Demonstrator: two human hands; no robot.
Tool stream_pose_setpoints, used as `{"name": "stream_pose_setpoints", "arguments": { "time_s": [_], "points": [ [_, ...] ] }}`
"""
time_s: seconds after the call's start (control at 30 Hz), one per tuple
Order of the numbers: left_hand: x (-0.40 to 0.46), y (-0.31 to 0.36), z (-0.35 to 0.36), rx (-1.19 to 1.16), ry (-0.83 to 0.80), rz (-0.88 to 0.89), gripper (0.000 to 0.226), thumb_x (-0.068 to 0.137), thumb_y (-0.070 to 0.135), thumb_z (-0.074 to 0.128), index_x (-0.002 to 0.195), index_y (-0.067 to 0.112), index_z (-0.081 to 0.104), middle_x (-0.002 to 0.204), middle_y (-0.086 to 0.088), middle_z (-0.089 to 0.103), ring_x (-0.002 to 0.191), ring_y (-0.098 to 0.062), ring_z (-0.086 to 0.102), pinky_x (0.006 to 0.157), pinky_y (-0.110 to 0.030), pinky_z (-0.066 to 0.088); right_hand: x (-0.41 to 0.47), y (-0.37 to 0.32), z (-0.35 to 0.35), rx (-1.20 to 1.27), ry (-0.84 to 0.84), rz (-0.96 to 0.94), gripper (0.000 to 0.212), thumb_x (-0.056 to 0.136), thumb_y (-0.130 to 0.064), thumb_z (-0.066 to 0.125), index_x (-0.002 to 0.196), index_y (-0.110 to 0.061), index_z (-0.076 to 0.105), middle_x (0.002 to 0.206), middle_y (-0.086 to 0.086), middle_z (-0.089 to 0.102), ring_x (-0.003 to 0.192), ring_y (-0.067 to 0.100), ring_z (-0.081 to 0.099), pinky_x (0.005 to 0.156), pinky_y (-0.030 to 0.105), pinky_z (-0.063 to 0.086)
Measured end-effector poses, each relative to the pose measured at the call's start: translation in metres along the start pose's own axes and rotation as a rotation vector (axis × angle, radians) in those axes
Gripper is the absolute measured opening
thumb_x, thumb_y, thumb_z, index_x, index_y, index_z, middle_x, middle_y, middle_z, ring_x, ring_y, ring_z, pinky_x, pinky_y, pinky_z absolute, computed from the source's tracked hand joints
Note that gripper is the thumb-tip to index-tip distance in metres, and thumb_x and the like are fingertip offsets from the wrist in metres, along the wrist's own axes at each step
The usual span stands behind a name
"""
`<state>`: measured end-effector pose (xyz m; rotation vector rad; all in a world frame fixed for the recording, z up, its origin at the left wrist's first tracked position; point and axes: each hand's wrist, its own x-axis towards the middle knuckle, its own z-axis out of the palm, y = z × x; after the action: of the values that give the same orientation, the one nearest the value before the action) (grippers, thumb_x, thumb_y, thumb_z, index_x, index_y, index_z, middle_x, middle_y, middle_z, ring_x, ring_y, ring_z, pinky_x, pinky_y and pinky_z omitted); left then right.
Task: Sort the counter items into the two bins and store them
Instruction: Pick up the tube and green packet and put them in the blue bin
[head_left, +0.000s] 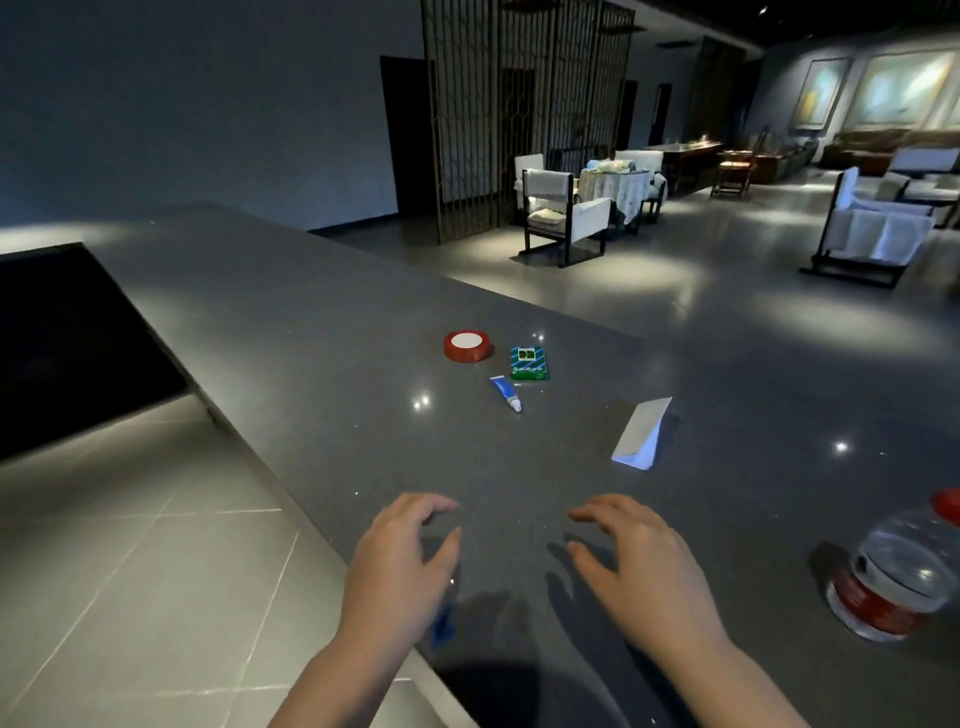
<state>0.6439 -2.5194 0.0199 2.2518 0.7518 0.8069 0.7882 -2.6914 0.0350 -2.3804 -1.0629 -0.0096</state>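
Observation:
On the dark grey counter (322, 332) lie a red roll of tape (468, 346), a green and blue packet (529, 362), a small blue and white tube (505, 393) and a folded white card (641, 434). A clear water bottle with a red label (896, 577) lies at the right edge. My left hand (400, 566) and my right hand (639, 561) hover above the near part of the counter, fingers loosely curled, holding nothing. A blurred blue thing (442, 621) shows just below my left hand. No bins are in sight.
The counter's left edge runs diagonally, with tiled floor (130, 571) below it and a dark recess (72, 338) at the far left. Beyond the counter is a room with white-covered chairs (566, 213) and a wooden screen (524, 104).

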Motion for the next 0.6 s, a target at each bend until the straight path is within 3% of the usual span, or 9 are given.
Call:
{"name": "stream_pose_setpoints", "arguments": {
  "time_s": [0.2,0.37,0.6],
  "points": [
    [0.093,-0.033,0.032,-0.070,-0.060,0.006,0.021,0.079,0.016,0.071,0.095,0.029,0.067,0.093,0.021,0.058,0.092,-0.003,0.056,0.079,-0.026,0.045,0.072,0.000,0.022,-0.019,0.001,0.092,0.025,0.087,-0.032,0.063,0.111,-0.029,0.065,0.115,-0.018,0.059,0.103,0.008,0.056,0.090,0.026,0.044],
    [0.171,-0.063,0.064,-0.014,-0.244,0.095,0.021,0.078,0.016,0.069,0.095,0.029,0.066,0.093,0.019,0.057,0.093,-0.003,0.054,0.079,-0.020,0.039,0.123,-0.002,0.042,-0.028,0.035,0.187,0.024,0.086,-0.033,0.062,0.110,-0.030,0.065,0.114,-0.019,0.058,0.101,0.006,0.057,0.085,0.024,0.044],
    [0.301,-0.104,0.115,0.016,-0.530,0.344,0.033,0.075,0.004,0.065,0.099,0.026,0.068,0.105,0.014,0.063,0.103,-0.011,0.057,0.090,-0.031,0.043,0.205,-0.006,0.076,-0.044,0.158,0.391,0.023,0.083,-0.026,0.065,0.106,-0.026,0.068,0.108,-0.011,0.062,0.095,0.015,0.061,0.081,0.035,0.052]
  ]
}}
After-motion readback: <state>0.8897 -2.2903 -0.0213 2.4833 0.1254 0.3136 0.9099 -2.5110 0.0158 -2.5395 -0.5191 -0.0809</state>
